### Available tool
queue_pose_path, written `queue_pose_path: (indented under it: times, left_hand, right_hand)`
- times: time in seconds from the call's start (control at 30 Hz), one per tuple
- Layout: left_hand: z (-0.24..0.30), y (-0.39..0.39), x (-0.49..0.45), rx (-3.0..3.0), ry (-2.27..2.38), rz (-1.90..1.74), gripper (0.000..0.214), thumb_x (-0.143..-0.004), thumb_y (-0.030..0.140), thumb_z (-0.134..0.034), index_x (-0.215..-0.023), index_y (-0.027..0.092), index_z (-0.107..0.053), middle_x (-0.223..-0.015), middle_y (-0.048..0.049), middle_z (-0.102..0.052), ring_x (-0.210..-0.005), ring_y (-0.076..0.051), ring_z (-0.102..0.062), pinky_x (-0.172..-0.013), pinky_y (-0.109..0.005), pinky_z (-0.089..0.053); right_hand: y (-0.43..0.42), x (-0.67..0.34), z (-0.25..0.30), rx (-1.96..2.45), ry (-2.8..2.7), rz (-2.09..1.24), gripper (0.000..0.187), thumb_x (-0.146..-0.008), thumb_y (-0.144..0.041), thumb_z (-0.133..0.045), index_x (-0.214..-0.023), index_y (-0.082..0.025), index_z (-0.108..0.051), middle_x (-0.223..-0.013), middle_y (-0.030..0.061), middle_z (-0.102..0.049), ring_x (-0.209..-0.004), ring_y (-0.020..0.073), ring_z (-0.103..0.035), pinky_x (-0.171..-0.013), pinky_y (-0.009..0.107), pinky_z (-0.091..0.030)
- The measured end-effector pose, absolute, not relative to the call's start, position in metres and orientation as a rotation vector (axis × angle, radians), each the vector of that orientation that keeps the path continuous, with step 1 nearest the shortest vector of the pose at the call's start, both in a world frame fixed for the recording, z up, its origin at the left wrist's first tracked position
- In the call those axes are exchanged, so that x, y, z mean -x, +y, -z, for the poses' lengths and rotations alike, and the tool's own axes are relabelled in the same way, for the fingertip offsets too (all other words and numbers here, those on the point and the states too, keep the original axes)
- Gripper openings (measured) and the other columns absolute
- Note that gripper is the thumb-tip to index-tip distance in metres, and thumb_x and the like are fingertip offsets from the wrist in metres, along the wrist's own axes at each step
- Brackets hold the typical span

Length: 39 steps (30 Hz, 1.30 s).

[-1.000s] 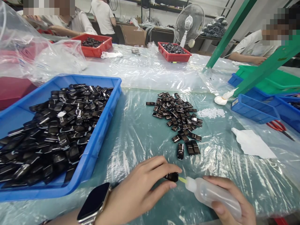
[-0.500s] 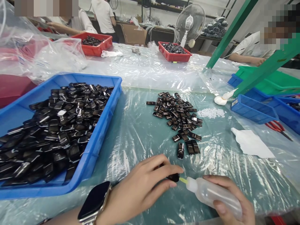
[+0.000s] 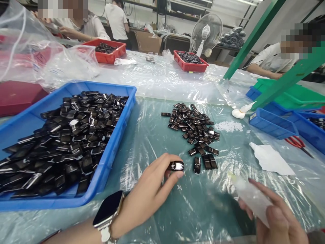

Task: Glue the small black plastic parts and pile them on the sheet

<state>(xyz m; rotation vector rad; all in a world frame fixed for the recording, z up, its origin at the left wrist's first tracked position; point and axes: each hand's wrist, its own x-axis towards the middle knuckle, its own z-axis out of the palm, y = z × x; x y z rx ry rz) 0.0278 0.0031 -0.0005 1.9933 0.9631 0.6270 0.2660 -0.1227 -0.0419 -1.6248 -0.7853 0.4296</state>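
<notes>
My left hand [image 3: 149, 191], with a smartwatch on the wrist, pinches a small glossy black part [image 3: 175, 166] between thumb and fingers, close to the near end of a pile of the same black parts [image 3: 194, 127] on the plastic-covered table. My right hand [image 3: 276, 218] grips a translucent squeeze bottle [image 3: 250, 198], blurred by motion, its tip pointing up and left, away from the part. A blue tray [image 3: 115, 135] heaped with many more black parts sits to the left.
White pellets [image 3: 230, 126], a white cloth [image 3: 270, 159], red scissors [image 3: 297, 144] and small blue bins [image 3: 273, 122] lie to the right under green frame bars. Red trays [image 3: 190, 61] and other people working are at the far side; a fan [image 3: 205, 32] stands behind.
The left hand carried the black part forward toward the pile. The bottle pulled back to the right, its tip off the part.
</notes>
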Motion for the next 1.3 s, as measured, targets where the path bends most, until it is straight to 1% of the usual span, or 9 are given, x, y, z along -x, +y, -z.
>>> queue_pose_path:
  times: [0.13,0.23,0.47,0.57,0.63,0.73,0.87,1.03,1.3]
  left_hand:
    - [0.001,0.005,-0.028,-1.932,1.005,-0.622,0.019,-0.105,0.034,-0.04,-0.12,0.028,-0.048,-0.11,-0.0023,-0.055,-0.086,-0.018,-0.058,-0.074,-0.03,-0.048]
    - [0.002,0.005,-0.027,-1.927,0.989,-0.62,0.022,-0.105,0.034,-0.04,-0.125,0.03,-0.048,-0.118,-0.0022,-0.054,-0.098,-0.02,-0.058,-0.082,-0.032,-0.048]
    - [0.006,0.002,-0.026,-1.96,0.956,-0.599,0.025,-0.106,0.029,-0.035,-0.13,0.026,-0.044,-0.126,-0.0059,-0.056,-0.115,-0.023,-0.055,-0.091,-0.035,-0.048]
    - [0.01,0.0,-0.027,-1.996,0.937,-0.612,0.025,-0.106,0.029,-0.035,-0.129,0.026,-0.045,-0.126,-0.0058,-0.057,-0.116,-0.023,-0.055,-0.095,-0.038,-0.047]
    - [0.013,0.0,-0.027,-2.028,0.936,-0.633,0.024,-0.106,0.028,-0.037,-0.129,0.027,-0.045,-0.126,-0.0046,-0.058,-0.118,-0.023,-0.054,-0.097,-0.038,-0.046]
    - [0.014,0.0,-0.027,-2.075,0.939,-0.651,0.023,-0.106,0.026,-0.038,-0.128,0.028,-0.045,-0.123,-0.0031,-0.059,-0.115,-0.021,-0.055,-0.094,-0.035,-0.047]
    - [0.013,0.002,-0.028,-2.13,0.887,-0.671,0.022,-0.105,0.022,-0.04,-0.125,0.025,-0.047,-0.115,-0.0027,-0.061,-0.106,-0.02,-0.056,-0.087,-0.032,-0.047]
    - [0.012,0.002,-0.028,-2.166,0.837,-0.687,0.024,-0.105,0.018,-0.04,-0.126,0.023,-0.047,-0.11,-0.003,-0.061,-0.102,-0.021,-0.055,-0.084,-0.033,-0.046]
    - [0.012,0.001,-0.028,-2.196,0.819,-0.705,0.023,-0.104,0.017,-0.04,-0.125,0.021,-0.048,-0.109,-0.0042,-0.062,-0.102,-0.022,-0.055,-0.083,-0.034,-0.047]
  right_hand:
    - [-0.095,-0.289,0.042,1.624,-0.729,-0.448,0.041,-0.079,-0.046,-0.071,-0.113,-0.023,-0.065,-0.115,0.0097,-0.071,-0.112,0.0335,-0.063,-0.092,0.044,-0.051]
    - [-0.075,-0.297,0.043,1.615,-0.736,-0.47,0.044,-0.069,-0.044,-0.08,-0.102,-0.027,-0.058,-0.113,0.0081,-0.071,-0.115,0.0326,-0.061,-0.104,0.048,-0.041]
    - [-0.088,-0.28,0.046,1.763,-0.718,-0.223,0.065,-0.061,-0.044,-0.086,-0.112,-0.022,-0.052,-0.116,0.0138,-0.059,-0.105,0.0339,-0.06,-0.1,0.057,-0.038]
    - [-0.1,-0.244,0.038,1.775,-0.852,-0.015,0.032,-0.08,-0.038,-0.074,-0.105,-0.022,-0.06,-0.103,0.0092,-0.061,-0.096,0.028,-0.059,-0.098,0.052,-0.039]
    - [-0.1,-0.219,0.034,1.742,-1.332,-0.138,0.012,-0.093,-0.03,-0.059,-0.104,-0.028,-0.064,-0.108,0.0064,-0.062,-0.102,0.0252,-0.059,-0.091,0.042,-0.046]
    - [-0.088,-0.197,0.033,1.529,-1.904,-0.327,0.028,-0.099,-0.017,-0.045,-0.118,-0.032,-0.06,-0.12,0.0072,-0.059,-0.101,0.0228,-0.062,-0.071,0.033,-0.053]
    - [-0.068,-0.196,0.035,1.46,-2.102,-0.338,0.031,-0.094,-0.003,-0.044,-0.107,-0.023,-0.063,-0.102,0.0089,-0.063,-0.086,0.0262,-0.062,-0.06,0.037,-0.049]
    - [-0.064,-0.195,0.033,1.44,-2.12,-0.366,0.025,-0.093,-0.003,-0.044,-0.103,-0.018,-0.061,-0.095,0.0105,-0.061,-0.08,0.0274,-0.059,-0.059,0.04,-0.047]
    - [-0.063,-0.194,0.032,1.431,-1.898,-0.611,0.021,-0.094,-0.009,-0.047,-0.098,-0.026,-0.059,-0.094,0.0039,-0.058,-0.085,0.0218,-0.058,-0.07,0.034,-0.046]
